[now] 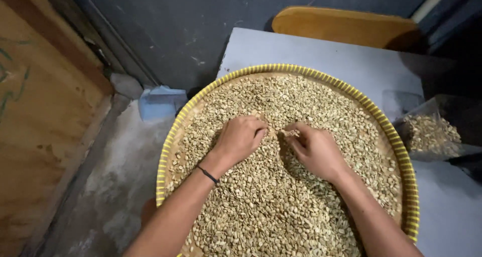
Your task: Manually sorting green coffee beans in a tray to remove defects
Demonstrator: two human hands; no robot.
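Hands (276,144) mid-tray (410,186), rim well clear

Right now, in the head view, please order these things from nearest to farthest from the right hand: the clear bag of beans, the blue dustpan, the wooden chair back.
From the right hand:
1. Clear bag of beans, at the right on the table.
2. Wooden chair back, beyond the table, at the top.
3. Blue dustpan, on the floor at the left.

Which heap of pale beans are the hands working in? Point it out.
The heap in the round woven tray with the yellow rim; both hands, left hand and right hand, rest on it. The other beans sit in the clear bag, untouched.
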